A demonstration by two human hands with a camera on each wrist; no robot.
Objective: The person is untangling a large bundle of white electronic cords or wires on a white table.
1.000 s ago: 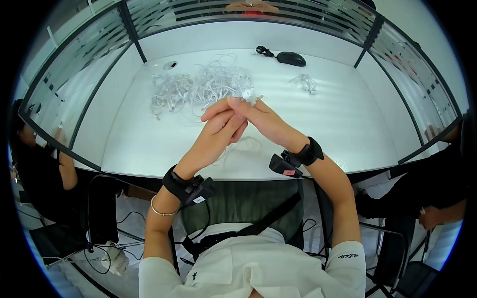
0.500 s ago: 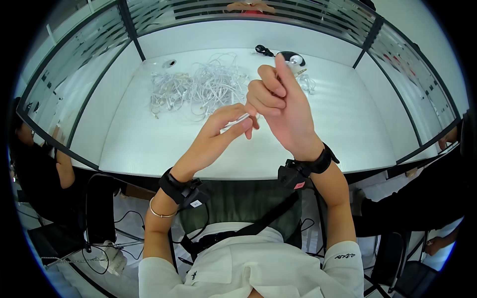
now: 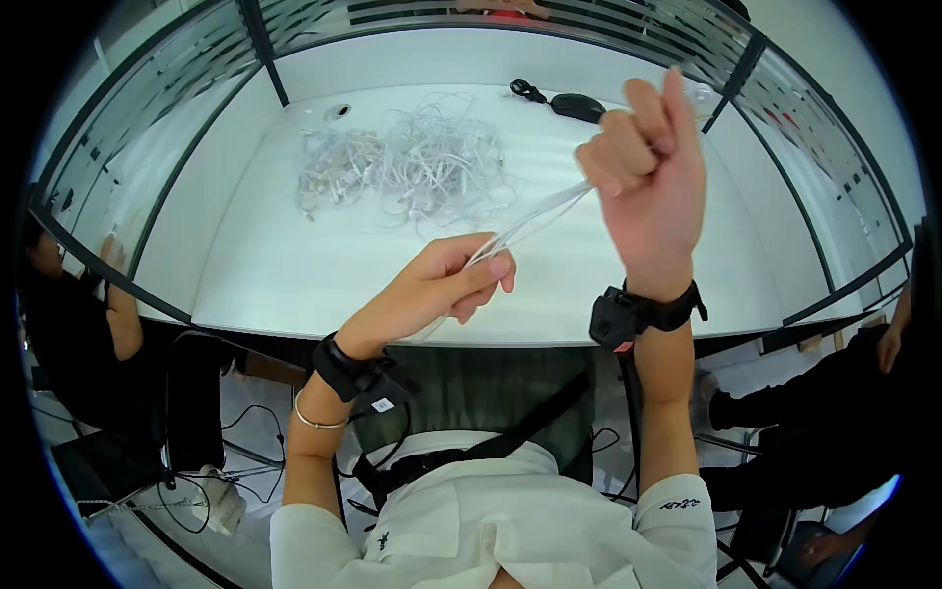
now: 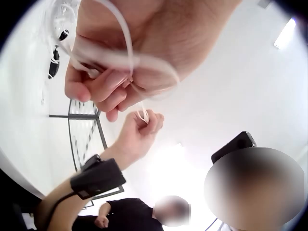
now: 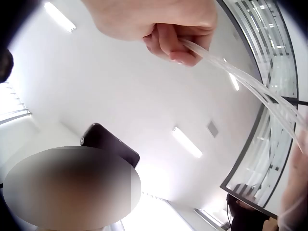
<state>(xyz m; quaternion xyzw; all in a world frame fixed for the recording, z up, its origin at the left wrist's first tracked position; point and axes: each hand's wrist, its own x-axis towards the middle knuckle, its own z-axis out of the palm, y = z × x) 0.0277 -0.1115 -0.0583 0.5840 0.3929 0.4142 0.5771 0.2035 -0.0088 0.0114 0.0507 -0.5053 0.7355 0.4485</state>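
A white earphone cable (image 3: 546,210), doubled into several strands, stretches between the two hands above the desk. My left hand (image 3: 442,280) pinches the strands between thumb and fingers. My right hand (image 3: 653,182), raised higher and farther right, grips the other end in curled fingers. In the right wrist view the strands (image 5: 250,84) come out of that curled grip. Close to the camera in the left wrist view, a loose loop of cable (image 4: 126,30) hangs across the left palm, blurred. A small white end piece (image 4: 93,73) shows beside the left fingers.
Two tangled piles of white cables, a left pile (image 3: 339,167) and a larger right pile (image 3: 442,167), lie toward the back of the white desk (image 3: 294,280). A black mouse (image 3: 577,107) sits at the back right. Low partitions (image 3: 785,196) enclose the desk; other people sit beyond both sides.
The hands were together in front of the piles. Since then the right hand has moved up and right, drawing the cable strands out between the hands, while the left hand has shifted slightly.
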